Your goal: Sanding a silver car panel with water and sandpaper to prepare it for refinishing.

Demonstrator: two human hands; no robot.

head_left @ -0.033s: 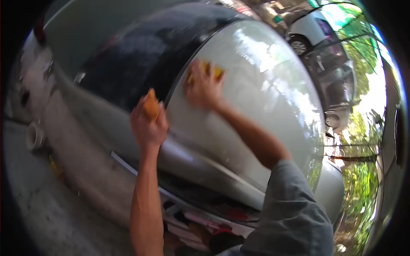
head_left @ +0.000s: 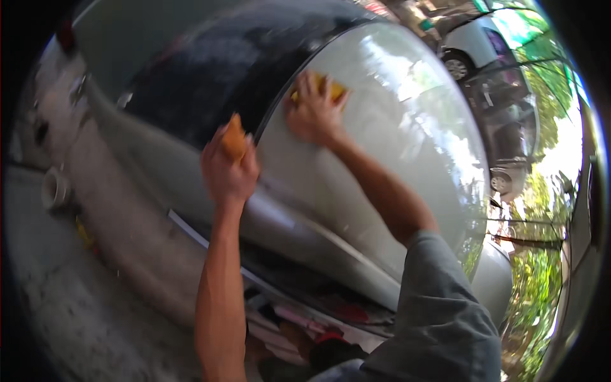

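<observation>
So on the left there's a white round container (head_left: 56, 190) sitting on the ground. Next, the left hand (head_left: 228, 175) is gripping an orange wad (head_left: 234, 141), near side of the dark car glass (head_left: 213, 70). Right hand (head_left: 313, 116), a bit farther out, has a yellow pad (head_left: 331, 91) under its fingers on the silver roof (head_left: 388, 165). Far right, a white vehicle (head_left: 474, 46) is parked.

Left hand (head_left: 226, 178) curled closed; right hand (head_left: 315, 118) farther forward, palm seemingly down.
</observation>
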